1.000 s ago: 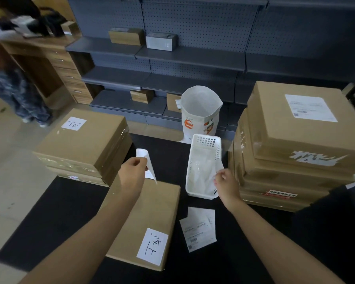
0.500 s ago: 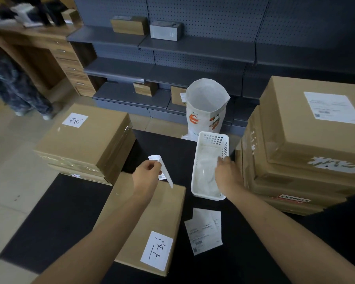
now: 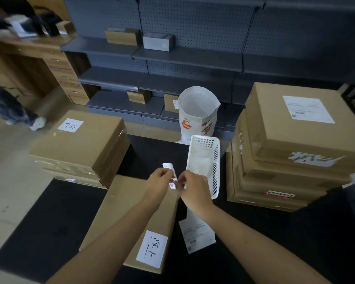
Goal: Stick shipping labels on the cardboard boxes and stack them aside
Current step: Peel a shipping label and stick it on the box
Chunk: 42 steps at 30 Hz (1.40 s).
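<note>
Both hands meet over the far end of the flat brown cardboard box (image 3: 129, 218) lying on the black desk (image 3: 49, 218), the left hand (image 3: 159, 184) and right hand (image 3: 193, 190) each pinching the small white shipping label (image 3: 171, 174), which curls upright between them. The risk, I'd say, is the sticky paper folding onto itself or landing crooked if one pinch lets go early. Room is tight: the white perforated plastic basket (image 3: 215, 160) sits just beside the right hand, tall brown box stacks (image 3: 285, 160) flank the desk, loose white label sheets (image 3: 199, 234) lie near.
</note>
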Tool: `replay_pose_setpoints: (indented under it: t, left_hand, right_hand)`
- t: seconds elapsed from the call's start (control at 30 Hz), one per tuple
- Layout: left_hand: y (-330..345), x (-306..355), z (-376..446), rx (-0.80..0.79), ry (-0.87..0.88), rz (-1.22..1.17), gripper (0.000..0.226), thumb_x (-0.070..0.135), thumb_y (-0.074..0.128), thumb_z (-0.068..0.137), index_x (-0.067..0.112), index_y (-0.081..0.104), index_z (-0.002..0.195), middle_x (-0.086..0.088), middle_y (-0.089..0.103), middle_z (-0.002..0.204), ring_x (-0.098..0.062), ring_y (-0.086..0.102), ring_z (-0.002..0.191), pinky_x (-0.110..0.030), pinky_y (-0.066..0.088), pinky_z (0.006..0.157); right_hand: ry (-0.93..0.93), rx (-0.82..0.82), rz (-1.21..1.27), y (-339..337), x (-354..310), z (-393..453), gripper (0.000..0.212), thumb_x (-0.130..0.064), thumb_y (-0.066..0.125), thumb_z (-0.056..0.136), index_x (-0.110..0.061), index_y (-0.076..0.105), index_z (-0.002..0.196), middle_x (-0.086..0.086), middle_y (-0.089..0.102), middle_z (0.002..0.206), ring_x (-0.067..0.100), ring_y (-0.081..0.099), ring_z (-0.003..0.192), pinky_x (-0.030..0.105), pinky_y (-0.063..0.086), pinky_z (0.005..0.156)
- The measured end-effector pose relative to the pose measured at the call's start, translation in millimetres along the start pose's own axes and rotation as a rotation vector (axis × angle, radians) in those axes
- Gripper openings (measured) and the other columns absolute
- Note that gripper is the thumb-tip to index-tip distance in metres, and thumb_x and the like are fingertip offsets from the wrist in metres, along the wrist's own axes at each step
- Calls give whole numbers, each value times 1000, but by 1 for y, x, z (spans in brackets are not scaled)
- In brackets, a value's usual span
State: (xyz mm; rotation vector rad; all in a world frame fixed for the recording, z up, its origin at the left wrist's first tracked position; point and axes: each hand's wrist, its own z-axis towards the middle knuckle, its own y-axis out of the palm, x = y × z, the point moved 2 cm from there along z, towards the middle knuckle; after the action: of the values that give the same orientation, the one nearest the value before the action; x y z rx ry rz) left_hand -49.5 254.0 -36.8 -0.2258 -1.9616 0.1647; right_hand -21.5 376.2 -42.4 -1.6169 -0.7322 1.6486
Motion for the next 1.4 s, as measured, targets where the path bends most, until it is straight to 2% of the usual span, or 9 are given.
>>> replay_pose_setpoints:
  t: [0.2, 0.33, 0.47, 0.63, 0.8, 0.9, 1.03, 1.2, 1.4]
  left_hand:
    - [-3, 4, -17, -83, 86, 64, 17, 25, 57, 93, 13, 65, 101, 0, 67, 95, -12, 64, 87, -18, 44, 68]
    - [-16, 5, -24, -5, 238, 402, 11, 25, 60, 91, 18, 64, 99, 7, 64, 93, -5, 60, 84, -15, 44, 68]
    - [-27, 1, -32, 39, 368, 652, 12, 28, 57, 91, 20, 62, 99, 8, 61, 95, -6, 57, 84, -23, 49, 74]
    - [-46, -6, -37, 53, 506, 987, 22, 35, 51, 92, 22, 62, 107, 8, 61, 104, -10, 56, 92, -28, 47, 80]
    - [-74, -14, -26, 56, 585, 1147, 26, 36, 46, 93, 23, 60, 111, 7, 61, 106, -11, 56, 92, -27, 42, 84]
    - [-96, -18, -14, 24, 609, 1216, 29, 37, 44, 93, 23, 58, 114, 6, 61, 106, -11, 56, 93, -30, 41, 87]
    - [-131, -26, 5, -48, 623, 1253, 32, 37, 43, 94, 20, 57, 117, 3, 61, 107, -15, 56, 96, -31, 41, 88]
    - [-178, -42, 23, -142, 642, 1252, 32, 34, 41, 94, 18, 56, 117, 1, 60, 111, -17, 54, 99, -31, 41, 89]
    - [-205, -58, 25, -220, 669, 1298, 30, 32, 39, 94, 18, 56, 114, 1, 60, 106, -17, 54, 94, -32, 39, 87]
  right_hand:
    - [290, 154, 176, -17, 17, -6, 15, -31, 55, 94, -18, 55, 87, -4, 62, 81, 18, 63, 77, 39, 57, 69]
    - [494, 173, 429, -24, 25, -10, 16, -27, 55, 96, -11, 54, 90, -1, 58, 85, 17, 58, 79, 22, 45, 56]
    - [587, 148, 533, -14, 27, -20, 19, -29, 56, 95, -10, 58, 93, -2, 59, 83, 19, 60, 83, 23, 42, 59]
    - [614, 44, 569, 8, 19, -30, 21, -30, 53, 97, -10, 59, 97, -2, 59, 85, 6, 51, 71, 18, 37, 53]
    - [646, 8, 523, 24, 5, -34, 25, -30, 50, 97, -7, 60, 94, 3, 61, 86, 15, 55, 76, 27, 44, 64]
    - [664, 20, 501, 35, -8, -30, 25, -29, 51, 97, -11, 56, 81, 0, 55, 75, 18, 54, 76, 29, 42, 68]
    - [694, 48, 473, 62, -33, -28, 35, -25, 52, 97, -17, 48, 63, -3, 49, 62, 15, 48, 63, 25, 35, 55]
    - [785, 26, 412, 97, -71, -34, 18, -30, 53, 97, -14, 59, 90, 3, 60, 88, 17, 54, 79, 27, 40, 69]
    - [852, 54, 391, 119, -91, -42, 22, -31, 53, 97, -12, 62, 96, 3, 62, 93, 16, 54, 79, 23, 36, 54]
